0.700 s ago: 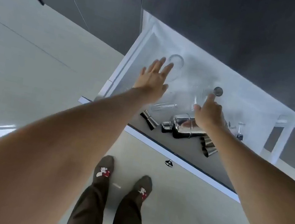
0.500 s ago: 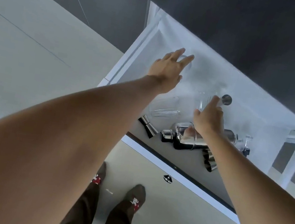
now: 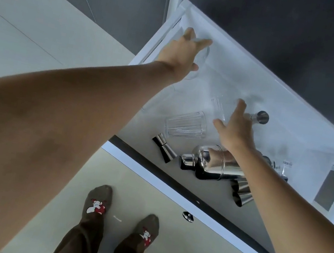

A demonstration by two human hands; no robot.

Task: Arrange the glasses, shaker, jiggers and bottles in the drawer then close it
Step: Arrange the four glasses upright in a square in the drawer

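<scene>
The white drawer (image 3: 174,185) stands pulled out below me. My left hand (image 3: 182,54) reaches into its far left corner, with fingers wrapped over a clear glass (image 3: 203,58). My right hand (image 3: 236,131) hovers with fingers spread, holding nothing, just in front of an upright ribbed glass (image 3: 217,108) and a steel jigger (image 3: 260,117). Another ribbed glass (image 3: 186,124) lies on its side mid-drawer. Near the front lie a second jigger (image 3: 164,150), the chrome shaker (image 3: 210,164) and more steel jiggers (image 3: 241,194). Small bottles (image 3: 285,168) stand at the right, partly hidden by my forearm.
Dark cabinet fronts (image 3: 287,36) rise behind and left of the drawer. The drawer front carries a small metal knob (image 3: 188,216). My feet in patterned socks (image 3: 97,205) stand on the pale floor just before it.
My left hand has moved deeper toward the far left corner and closed over the glass. My right hand has come off the shaker, opened and shifted toward the upright ribbed glass.
</scene>
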